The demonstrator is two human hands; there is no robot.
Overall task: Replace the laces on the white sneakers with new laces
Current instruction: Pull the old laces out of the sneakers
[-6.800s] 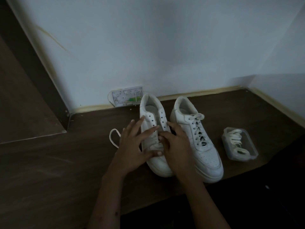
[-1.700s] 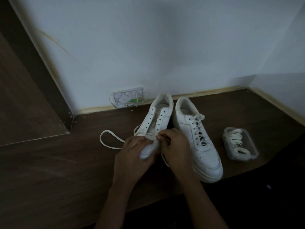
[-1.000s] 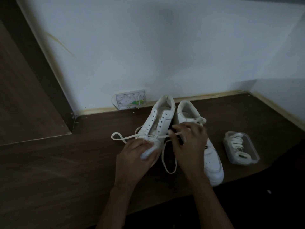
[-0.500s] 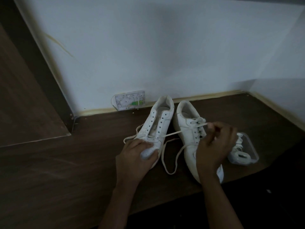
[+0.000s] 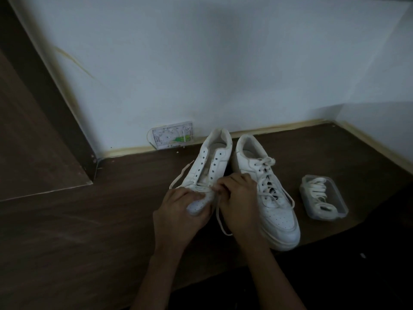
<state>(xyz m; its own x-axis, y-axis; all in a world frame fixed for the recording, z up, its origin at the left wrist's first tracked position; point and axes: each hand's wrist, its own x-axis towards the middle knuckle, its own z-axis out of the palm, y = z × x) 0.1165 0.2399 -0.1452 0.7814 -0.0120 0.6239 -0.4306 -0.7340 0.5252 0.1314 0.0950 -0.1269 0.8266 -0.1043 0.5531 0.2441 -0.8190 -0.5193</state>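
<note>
Two bare hands are working at the front of one sneaker on a dark wooden worktop (image 5: 67,242). Far to the left of the left hand's grip and back toward the wall, a small white panel (image 5: 172,135) with a green mark is sitting against the skirting. The left hand (image 5: 178,217) is curling its fingers over the toe of the left sneaker (image 5: 209,168), gripping it and holding it down. That sneaker is lying angled, heel toward the wall, with nearly all its eyelets showing bare. A white lace (image 5: 180,175) is crossing only its lowest eyelets, just above the left grip; one loose end is trailing off to the left of that grip along the shoe's side, and another length is hanging down in a loop between the two hands. The right hand (image 5: 238,204) is pinching this lace at the lowest eyelets, its fingertips almost touching the left hand's. Just to the right of the right grip, the right sneaker (image 5: 266,191) is standing fully laced, its side touching the hand. Farther right, well apart from both grips, a clear plastic box (image 5: 324,198) is lying open-topped with coiled white laces inside.
</note>
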